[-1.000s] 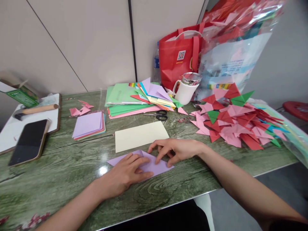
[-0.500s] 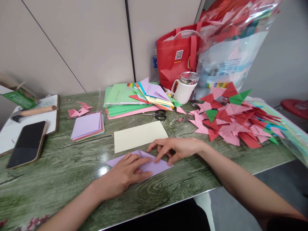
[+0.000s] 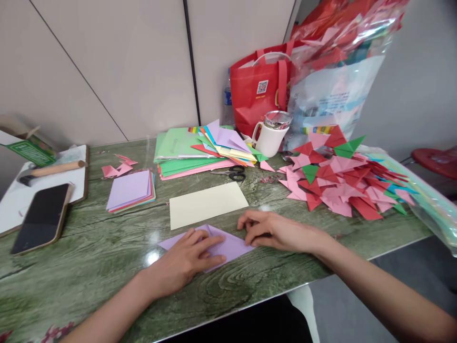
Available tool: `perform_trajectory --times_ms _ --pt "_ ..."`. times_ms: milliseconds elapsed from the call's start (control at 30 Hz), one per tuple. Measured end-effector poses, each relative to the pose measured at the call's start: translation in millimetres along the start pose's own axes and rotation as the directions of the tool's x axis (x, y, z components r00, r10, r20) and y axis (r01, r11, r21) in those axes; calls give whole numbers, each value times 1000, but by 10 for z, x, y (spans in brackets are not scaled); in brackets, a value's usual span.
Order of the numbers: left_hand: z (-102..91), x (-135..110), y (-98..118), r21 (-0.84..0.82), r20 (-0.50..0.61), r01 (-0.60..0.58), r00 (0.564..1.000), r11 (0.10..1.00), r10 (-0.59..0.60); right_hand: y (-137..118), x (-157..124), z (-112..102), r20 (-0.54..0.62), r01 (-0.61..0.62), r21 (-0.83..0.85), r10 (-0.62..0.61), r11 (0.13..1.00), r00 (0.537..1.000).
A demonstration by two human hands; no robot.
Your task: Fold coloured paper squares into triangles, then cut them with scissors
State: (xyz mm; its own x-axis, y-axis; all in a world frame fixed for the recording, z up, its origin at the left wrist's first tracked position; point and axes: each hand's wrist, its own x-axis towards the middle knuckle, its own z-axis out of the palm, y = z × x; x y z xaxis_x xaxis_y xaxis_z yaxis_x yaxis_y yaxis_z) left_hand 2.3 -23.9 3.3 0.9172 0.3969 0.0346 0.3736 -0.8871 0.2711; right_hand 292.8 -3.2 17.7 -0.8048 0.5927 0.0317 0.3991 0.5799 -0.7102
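Note:
A folded purple sheet of origami paper (image 3: pixel 232 245) lies flat on the table in front of me, a wide diamond-like shape with pointed ends. My left hand (image 3: pixel 191 255) rests on its left and middle part, fingers stretched out and pressing it down. At the sheet's right corner, the bent fingers and thumb of my right hand (image 3: pixel 266 231) close on the tip. Just behind the purple sheet is a pale yellow paper strip (image 3: pixel 207 204). The left palm and fingers hide part of the purple sheet.
Behind are a square paper stack (image 3: pixel 129 189), black scissors (image 3: pixel 236 173), piled coloured paper (image 3: pixel 189 143) and a white mug (image 3: pixel 272 137). Folded red and pink pieces (image 3: pixel 339 176) heap at right, before a red bag (image 3: pixel 255 95). A phone (image 3: pixel 42 218) and hammer (image 3: pixel 59 170) lie left.
My right hand has slid right and slightly down along the purple sheet, from its upper edge to its right corner. The left hand stays in place on the sheet.

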Motion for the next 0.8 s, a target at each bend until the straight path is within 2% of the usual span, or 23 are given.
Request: perform_trajectory --times_ms 100,233,333,567,700,800 --pt "-7 2 11 -4 -16 -9 1000 1000 8 -83 -177 131 -109 14 -112 -26 994 994" --pt "-29 12 32 12 -17 -10 1000 1000 10 -219 -283 252 -114 19 -274 -52 962 992" --pt "-36 26 42 28 -3 -4 1000 1000 4 -324 -237 333 -137 3 -359 -56 933 989" --pt "-23 49 45 38 -7 -19 1000 999 19 -419 -14 545 -156 -45 -428 -25 903 987" --pt "-35 45 65 38 -38 -15 999 999 16 -435 12 614 -170 -43 -523 -55 851 984" --pt "-56 49 83 54 -16 8 1000 999 -7 -443 9 654 -179 -42 -615 -88 788 980"
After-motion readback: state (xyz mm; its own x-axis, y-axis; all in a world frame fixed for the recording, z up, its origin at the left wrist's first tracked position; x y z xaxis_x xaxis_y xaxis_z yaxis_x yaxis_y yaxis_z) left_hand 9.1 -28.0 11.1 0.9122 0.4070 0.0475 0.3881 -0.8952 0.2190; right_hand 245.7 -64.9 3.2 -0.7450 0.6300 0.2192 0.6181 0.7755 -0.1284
